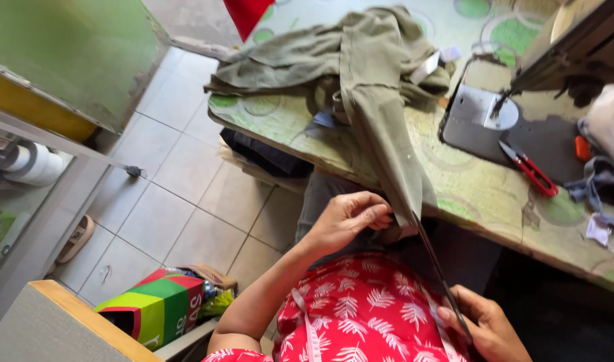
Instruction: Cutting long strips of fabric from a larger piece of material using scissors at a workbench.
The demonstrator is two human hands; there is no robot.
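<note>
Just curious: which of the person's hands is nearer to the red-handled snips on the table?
Right. The right hand sits below the red-handled snips, holding scissors; the left hand pinches the olive garment farther left.

An olive-green garment [370, 74], seemingly a pair of trousers, lies crumpled in a heap on the far part of the worktop [481, 188], folded over itself with seams and a pale inner waistband showing. One long leg of it runs from the heap toward the near edge, narrowing as it goes, and hangs off the worktop's edge, pulled taut into a thin, flat strip. The left hand [350, 218] pinches the fabric just below the worktop's edge, fingers curled around its fold. The right hand [484, 325] grips the strip's lower end, near and to the right, so the cloth stretches in a straight slanting line between both hands.
</note>
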